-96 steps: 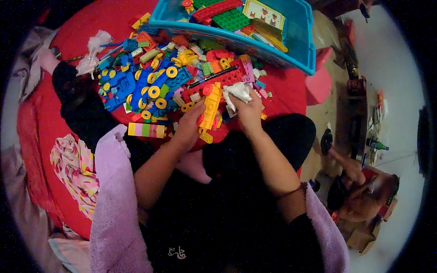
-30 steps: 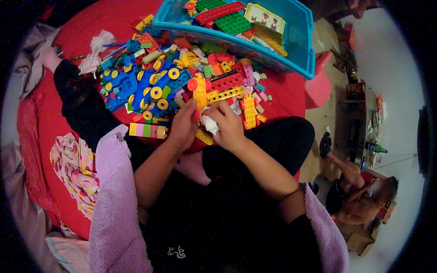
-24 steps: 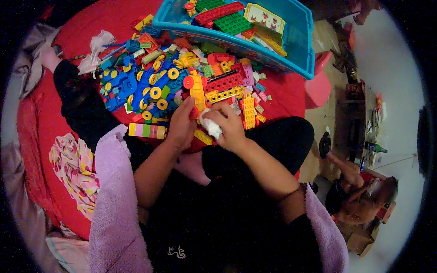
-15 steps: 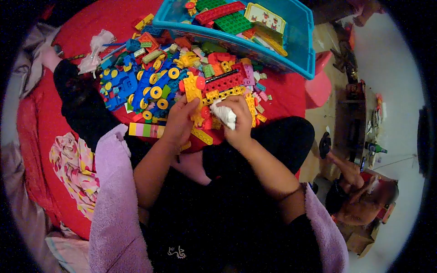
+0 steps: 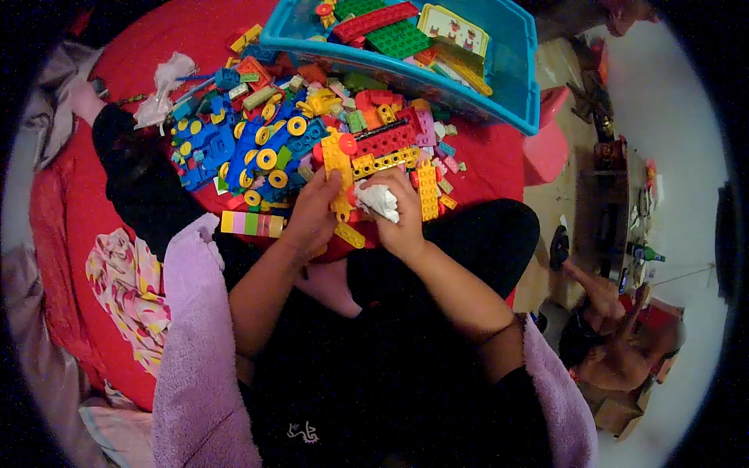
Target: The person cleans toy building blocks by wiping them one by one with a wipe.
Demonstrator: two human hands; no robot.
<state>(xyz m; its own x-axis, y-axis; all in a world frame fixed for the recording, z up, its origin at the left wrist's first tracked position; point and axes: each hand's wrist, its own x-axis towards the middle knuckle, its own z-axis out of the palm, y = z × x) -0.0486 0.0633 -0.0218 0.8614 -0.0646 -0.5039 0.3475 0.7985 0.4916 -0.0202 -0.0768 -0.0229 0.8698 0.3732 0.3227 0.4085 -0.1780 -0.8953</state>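
My left hand (image 5: 312,207) is closed on a yellow toy car base (image 5: 337,160) with red wheels, held upright above the brick pile. In my right hand (image 5: 404,218) is a crumpled white tissue (image 5: 378,201), pressed against or close beside the car base's right side; the exact contact is hidden by the fingers. Just beyond my hands lie a yellow beam with holes (image 5: 386,161) and a red brick piece (image 5: 384,138). A yellow studded brick (image 5: 428,191) stands right of my right hand. Below the car base lies another yellow piece (image 5: 349,235).
A blue bin (image 5: 511,93) holding bricks and plates stands at the back. Blue pieces with yellow wheels (image 5: 253,152) crowd the left of the pile. A striped brick stack (image 5: 251,225) lies near my left wrist. Another person (image 5: 624,347) is at the far right.
My right hand has moved slightly left with the tissue, closer to the car base, uncovering the yellow studded brick. The car base has shifted a little to the right in my left hand.
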